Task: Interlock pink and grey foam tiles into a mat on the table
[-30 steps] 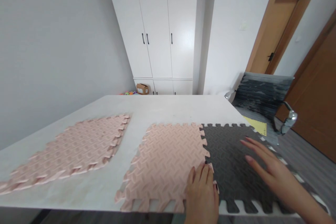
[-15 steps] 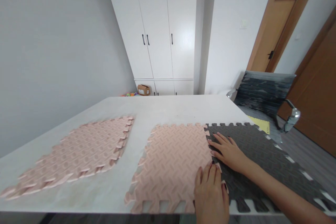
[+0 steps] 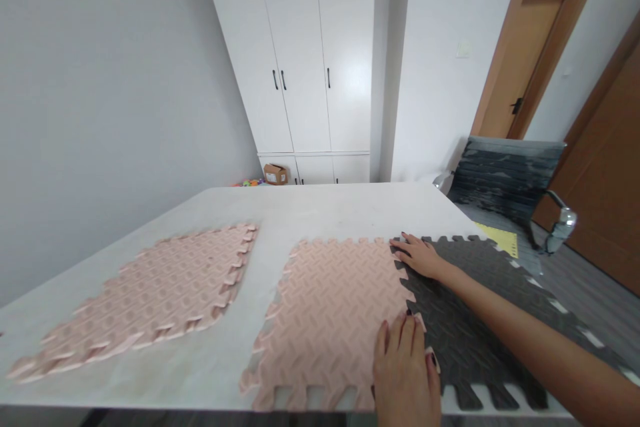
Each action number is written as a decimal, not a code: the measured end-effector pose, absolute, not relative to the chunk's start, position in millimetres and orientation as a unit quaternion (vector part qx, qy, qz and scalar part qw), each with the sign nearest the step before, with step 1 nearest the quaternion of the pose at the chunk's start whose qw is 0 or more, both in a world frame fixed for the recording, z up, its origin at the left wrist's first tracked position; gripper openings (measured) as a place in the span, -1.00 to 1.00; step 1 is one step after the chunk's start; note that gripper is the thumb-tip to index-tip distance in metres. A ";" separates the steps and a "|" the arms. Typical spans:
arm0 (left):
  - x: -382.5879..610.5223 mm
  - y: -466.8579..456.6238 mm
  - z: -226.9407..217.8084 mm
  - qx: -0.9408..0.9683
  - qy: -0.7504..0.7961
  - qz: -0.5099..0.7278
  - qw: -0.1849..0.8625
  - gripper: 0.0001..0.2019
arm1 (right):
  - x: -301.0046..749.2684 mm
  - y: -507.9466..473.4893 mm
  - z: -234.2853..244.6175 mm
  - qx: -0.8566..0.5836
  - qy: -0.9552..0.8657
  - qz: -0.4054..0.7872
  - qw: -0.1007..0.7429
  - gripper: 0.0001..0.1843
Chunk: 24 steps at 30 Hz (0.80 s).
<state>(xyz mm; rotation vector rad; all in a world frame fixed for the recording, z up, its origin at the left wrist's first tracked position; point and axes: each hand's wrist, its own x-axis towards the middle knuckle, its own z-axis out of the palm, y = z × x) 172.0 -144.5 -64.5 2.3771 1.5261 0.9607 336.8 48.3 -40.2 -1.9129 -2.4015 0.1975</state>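
1. Firstly, head view, work surface: we log a pale white table (image 3: 325, 207) bearing three foam pieces. A pink, tread-patterned foam puzzle tile (image 3: 335, 307) lies at the near middle. A dark grey foam puzzle tile (image 3: 465, 347) touches its right edge.
2. Seam: the toothed edges of these two tiles sit meshed along most of the visible line. We cannot tell how the near end sits under the palm.
3. Left hand (image 3: 406, 373): flat, palm down, fingers together, holding nothing. It rests on the near end of the seam.
4. Right hand (image 3: 423, 257): flat, fingers loosely spread, nothing gripped. It lies on the far end of the same seam, the arm crossing the grey tile.
5. Judgement: the pink-to-grey join looks nearly complete. A second pink foam tile (image 3: 155, 293) lies well apart on the left, joined to nothing.
6. Surroundings: white wardrobe (image 3: 310, 60), grey office chair (image 3: 505, 177), a yellow foam piece (image 3: 497, 238) by the chair.
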 end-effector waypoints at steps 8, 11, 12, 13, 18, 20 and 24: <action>173.9 -143.4 -70.1 0.797 0.513 0.311 0.071 -0.58 | 339.8 51.6 -44.1 -0.616 -0.783 0.081 0.026 -0.45; 160.5 -148.0 -69.0 0.839 0.463 0.281 0.052 -0.50 | 339.9 50.1 -44.3 -0.618 -0.781 0.080 0.029 -0.44; 150.7 -149.2 -66.3 0.860 0.433 0.268 0.040 -0.45 | 340.1 49.7 -44.9 -0.618 -0.782 0.079 0.030 -0.44; 137.5 -149.5 -62.2 0.877 0.406 0.257 0.024 -0.41 | 340.3 49.3 -45.5 -0.617 -0.783 0.079 0.030 -0.44; 20.8 -131.6 -33.3 0.778 0.559 0.281 -0.060 -0.58 | 341.2 49.3 -49.1 -0.610 -0.787 0.082 0.040 -0.44; -39.4 -120.4 -26.0 0.699 0.654 0.285 -0.059 -0.61 | 340.9 49.5 -50.9 -0.611 -0.786 0.084 0.046 -0.44; -135.5 -110.8 -22.7 0.534 0.813 0.218 -0.078 -0.54 | 340.7 50.1 -55.0 -0.615 -0.782 0.088 0.056 -0.45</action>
